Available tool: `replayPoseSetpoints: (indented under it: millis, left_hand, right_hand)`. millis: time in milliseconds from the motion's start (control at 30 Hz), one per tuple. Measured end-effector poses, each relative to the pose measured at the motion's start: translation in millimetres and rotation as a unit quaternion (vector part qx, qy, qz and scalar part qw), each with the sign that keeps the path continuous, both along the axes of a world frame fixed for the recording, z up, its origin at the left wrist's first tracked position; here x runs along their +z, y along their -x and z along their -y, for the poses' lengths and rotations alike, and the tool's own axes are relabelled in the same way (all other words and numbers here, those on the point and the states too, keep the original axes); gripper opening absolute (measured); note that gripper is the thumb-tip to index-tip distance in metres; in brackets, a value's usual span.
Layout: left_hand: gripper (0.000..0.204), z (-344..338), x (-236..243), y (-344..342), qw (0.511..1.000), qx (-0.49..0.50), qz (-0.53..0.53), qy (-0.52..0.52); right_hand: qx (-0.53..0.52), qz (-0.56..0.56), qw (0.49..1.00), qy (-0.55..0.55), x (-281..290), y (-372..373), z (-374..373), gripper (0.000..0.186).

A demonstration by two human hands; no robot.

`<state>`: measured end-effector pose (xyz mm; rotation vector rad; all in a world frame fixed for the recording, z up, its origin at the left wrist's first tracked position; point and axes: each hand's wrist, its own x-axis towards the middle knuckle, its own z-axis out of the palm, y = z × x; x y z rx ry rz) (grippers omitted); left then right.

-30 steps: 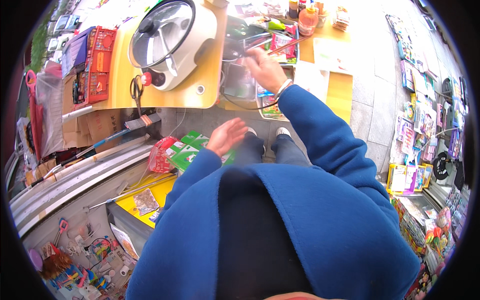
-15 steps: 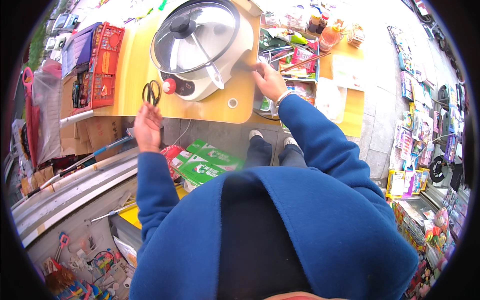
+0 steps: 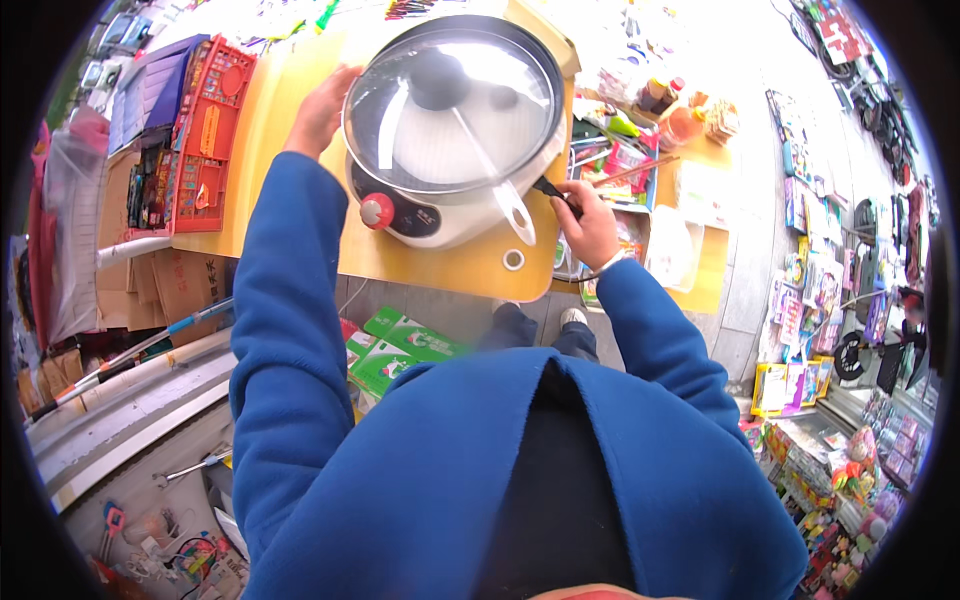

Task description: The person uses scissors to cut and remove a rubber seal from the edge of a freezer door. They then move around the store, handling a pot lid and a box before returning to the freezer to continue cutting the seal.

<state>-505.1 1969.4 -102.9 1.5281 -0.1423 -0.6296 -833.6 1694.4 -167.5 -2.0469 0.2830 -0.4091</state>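
Observation:
A white electric pot (image 3: 465,222) with a glass lid (image 3: 420,140) stands on a yellow tabletop (image 3: 390,265) near its front edge. A white ladle-like utensil (image 3: 515,215) crosses the lid area, and a red-topped knob (image 3: 376,211) sits by the black control panel. My left hand (image 3: 316,112) grips the pot's left side, fingertips partly hidden behind it. My right hand (image 3: 585,220) pinches a small black piece (image 3: 553,193) against the pot's right side; I cannot tell whether it is a plug or a handle.
A red plastic crate (image 3: 210,135) is at left, seasoning bottles (image 3: 660,98) and packets (image 3: 620,150) at right. Green cartons (image 3: 395,355) lie below by my feet. Merchandise racks (image 3: 800,290) line the far right; long poles (image 3: 190,330) lie along the left.
The pot appears farther right and lower in view. My left hand has risen from by the scissors to the pot's side; my right hand has moved onto the black piece. The scissors are out of sight.

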Motion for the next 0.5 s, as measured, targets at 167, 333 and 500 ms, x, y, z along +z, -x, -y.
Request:
replayPoseSetpoints:
  millis: [167, 333, 500]
  left_hand:
    - [0.053, 35, 3, -2, 0.993, -0.045, -0.105, 0.006]
    - [0.053, 42, 13, 11, 0.987, -0.005, -0.158, 0.03]
    - [0.056, 36, 10, 30, 0.981, -0.038, -0.178, 0.071]
  right_hand:
    - [-0.008, -0.031, 0.999, 0.001, -2, -10, -3, 0.022]
    - [-0.003, -0.034, 0.999, 0.005, -3, -12, -6, 0.023]
    - [0.021, -0.048, 0.996, 0.067, 3, 2, -2, 0.026]
